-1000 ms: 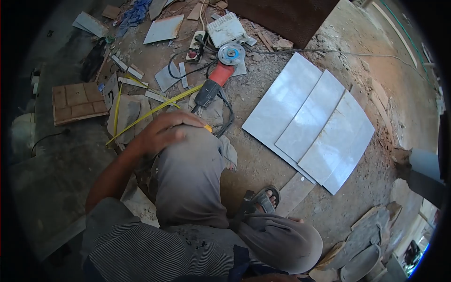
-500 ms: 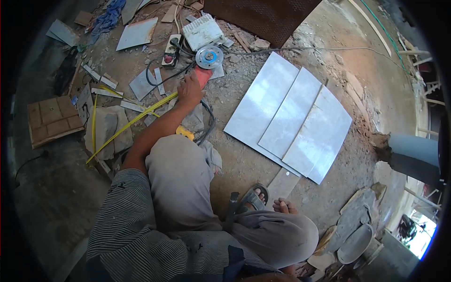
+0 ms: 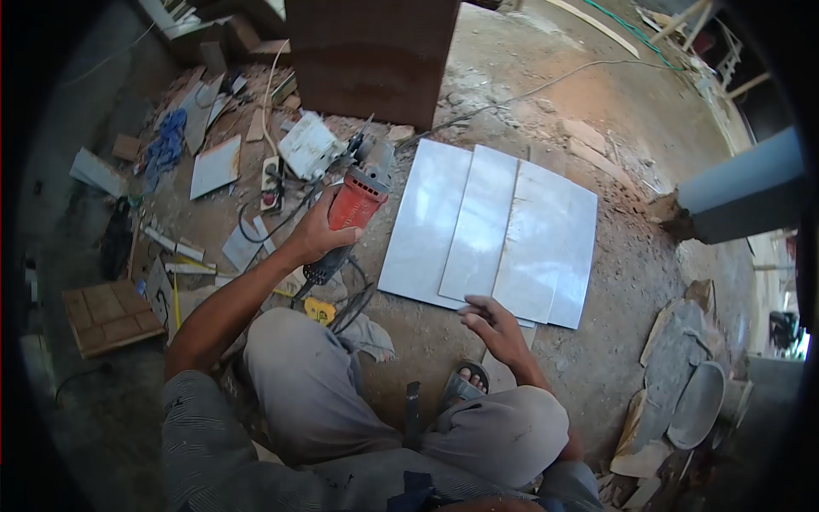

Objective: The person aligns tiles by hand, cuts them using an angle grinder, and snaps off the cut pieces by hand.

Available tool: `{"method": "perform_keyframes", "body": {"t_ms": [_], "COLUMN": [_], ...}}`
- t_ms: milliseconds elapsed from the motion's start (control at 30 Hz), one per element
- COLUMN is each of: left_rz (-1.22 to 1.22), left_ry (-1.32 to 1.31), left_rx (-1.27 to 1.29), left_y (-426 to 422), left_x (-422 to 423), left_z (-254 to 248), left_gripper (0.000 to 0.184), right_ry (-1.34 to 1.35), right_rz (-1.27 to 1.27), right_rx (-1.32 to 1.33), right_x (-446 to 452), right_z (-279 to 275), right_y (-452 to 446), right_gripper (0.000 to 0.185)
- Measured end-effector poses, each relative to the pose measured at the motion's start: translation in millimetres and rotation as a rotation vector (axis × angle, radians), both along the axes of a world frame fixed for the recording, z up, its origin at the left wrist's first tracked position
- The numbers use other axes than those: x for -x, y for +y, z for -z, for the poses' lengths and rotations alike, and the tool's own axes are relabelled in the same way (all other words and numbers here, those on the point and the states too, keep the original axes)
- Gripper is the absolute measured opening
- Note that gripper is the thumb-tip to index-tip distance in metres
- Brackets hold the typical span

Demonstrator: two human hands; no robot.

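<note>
My left hand (image 3: 321, 232) is wrapped round the red body of an angle grinder (image 3: 357, 203), lifted off the floor with its disc end pointing away from me. A black cord hangs from its rear. My right hand (image 3: 501, 334) hovers by the near edge of the light grey tiles (image 3: 486, 230), fingers apart and holding nothing. Whether it touches the tiles I cannot tell. The tiles are large, glossy and overlap one another on the ground. Below the grinder lies a yellow tape measure (image 3: 319, 311).
A power strip (image 3: 270, 183) and a white box (image 3: 311, 147) sit among tile scraps at left. Behind them stands a brown panel (image 3: 367, 68). Right of the tiles is a grey pipe (image 3: 742, 188); stone slabs (image 3: 674, 384) and a basin-like piece lie lower right.
The grinder has come up off the floor towards me in my left hand, its disc turned edge-on. My right hand has risen from beside my knee to the tiles' near edge.
</note>
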State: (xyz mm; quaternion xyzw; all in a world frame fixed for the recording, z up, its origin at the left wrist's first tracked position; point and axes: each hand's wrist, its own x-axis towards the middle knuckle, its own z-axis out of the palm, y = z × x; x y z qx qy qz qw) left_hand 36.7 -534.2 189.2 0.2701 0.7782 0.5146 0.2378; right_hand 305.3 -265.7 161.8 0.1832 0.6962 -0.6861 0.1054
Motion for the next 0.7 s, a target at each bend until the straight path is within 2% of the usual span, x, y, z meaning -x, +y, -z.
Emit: {"method": "perform_keyframes", "body": {"t_ms": [33,67,133,167,200,267,333,400,467,533,567,633,667,700], "left_rz": [0.046,0.091,0.179,0.234,0.297,0.372,0.457,0.642,0.767,0.804,0.812,0.680,0.684,0.546], "left_ry": [-0.114,-0.092,-0.274,-0.314,-0.318,-0.439,-0.462,-0.507,-0.630,-0.683,-0.687,-0.648,-0.660,-0.589], "left_rx": [-0.043,-0.048,-0.221,-0.233,-0.211,-0.297,-0.261,-0.202,-0.191,-0.128,-0.123,-0.178,-0.169,-0.162], "left_y": [19,40,84,104,123,155,180,201,214,226,234,245,251,258], "left_x": [0,-5,-17,-25,-32,-48,-64,-84,-102,-121,-131,-154,-165,-177], "left_z": [-19,-37,-70,-81,-81,-74,-64,-58,-35,-27,-21,-7,-2,3], "left_gripper": [0.095,0.095,0.091,0.095,0.095,0.099,0.105,0.109,0.111,0.110,0.110,0.110,0.110,0.104], "right_ry": [0.067,0.114,0.202,0.257,0.321,0.328,0.326,0.328,0.277,0.298,0.282,0.225,0.217,0.115], "right_rz": [-0.060,-0.108,-0.175,-0.182,-0.176,-0.144,-0.042,0.032,0.061,0.162,0.290,0.482,0.491,0.512], "right_rx": [0.023,0.059,0.151,0.223,0.304,0.522,0.634,0.745,0.526,0.515,0.426,0.236,0.244,0.054], "right_x": [23,43,78,88,94,82,58,36,8,-19,-30,-46,-51,-54], "right_z": [-13,-22,-34,-32,-23,-37,-41,-35,-27,-16,-13,-8,-6,-5], "right_y": [0,0,2,3,5,13,20,27,33,27,27,32,35,40], "right_gripper": [0.054,0.060,0.077,0.079,0.086,0.097,0.100,0.103,0.102,0.102,0.097,0.088,0.088,0.085]}}
